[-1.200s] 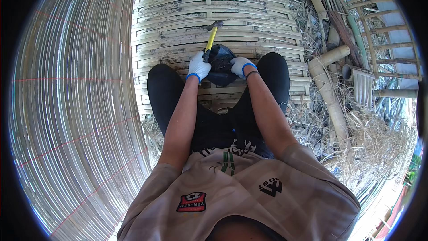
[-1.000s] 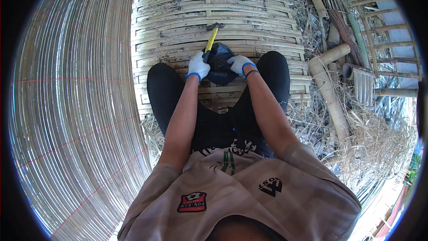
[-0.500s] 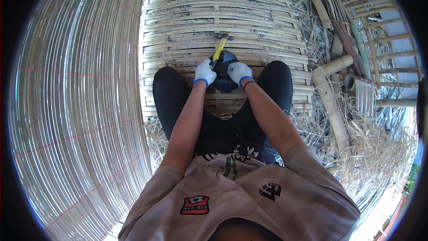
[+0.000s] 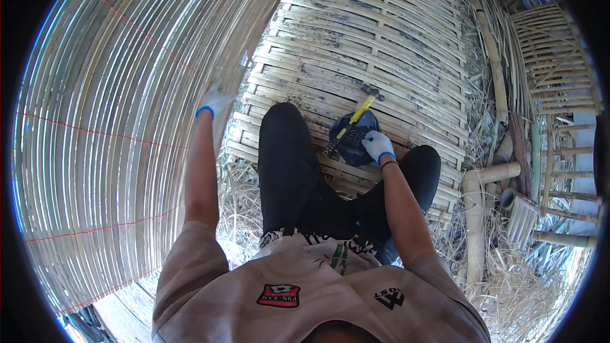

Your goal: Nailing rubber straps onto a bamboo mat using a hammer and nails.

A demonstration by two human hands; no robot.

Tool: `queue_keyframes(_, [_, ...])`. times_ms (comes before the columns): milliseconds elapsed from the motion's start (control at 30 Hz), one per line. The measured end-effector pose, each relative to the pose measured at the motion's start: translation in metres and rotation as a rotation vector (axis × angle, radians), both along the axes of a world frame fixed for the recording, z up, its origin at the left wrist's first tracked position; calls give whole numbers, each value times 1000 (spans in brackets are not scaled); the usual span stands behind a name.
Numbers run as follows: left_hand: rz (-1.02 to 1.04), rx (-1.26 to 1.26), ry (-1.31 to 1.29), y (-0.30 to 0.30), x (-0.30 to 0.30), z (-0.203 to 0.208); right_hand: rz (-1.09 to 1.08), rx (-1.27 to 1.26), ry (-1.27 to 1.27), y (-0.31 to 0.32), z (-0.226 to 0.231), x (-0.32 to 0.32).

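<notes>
My left hand [image 4: 218,98], in a white glove with a blue cuff, is at the right edge of the tall bamboo-slat screen [image 4: 127,127]. Motion smears its fingers, so its grip is unclear. The gloved right hand [image 4: 379,144] has its fingers curled against the right side of a black bag [image 4: 357,152], gripping it. That bag lies between my knees on the bamboo-slat platform [image 4: 330,51]. Across it rests a hammer [image 4: 362,108] with a yellow handle, its dark head pointing away from me. A small dark tool end [image 4: 328,150] shows at the bag's left edge, its kind unclear.
Thick bamboo poles [image 4: 473,209] and dry straw [image 4: 508,286] lie along the platform's right side. Farther right stands a bamboo lattice frame [image 4: 559,70]. More straw [image 4: 238,197] fills the strip between the screen and my left leg.
My left hand has left the bag and swung left to the slat screen. The right hand stays at the bag. The view has turned, shifting bag and hammer rightward in the picture.
</notes>
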State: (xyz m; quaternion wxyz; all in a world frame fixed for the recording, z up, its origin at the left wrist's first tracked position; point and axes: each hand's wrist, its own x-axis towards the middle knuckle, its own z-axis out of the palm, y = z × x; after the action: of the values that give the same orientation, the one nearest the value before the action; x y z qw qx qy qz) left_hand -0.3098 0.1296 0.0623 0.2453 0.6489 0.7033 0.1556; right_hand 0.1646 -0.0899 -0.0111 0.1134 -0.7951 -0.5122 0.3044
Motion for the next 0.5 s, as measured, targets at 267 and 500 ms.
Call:
queue_keyframes(267, [92,134,124,30,-114,18,23,41,30,0,-9,-1])
queue_keyframes(500, [134,150,90,19,-93,-8,-15,10,55,-4,-14,5])
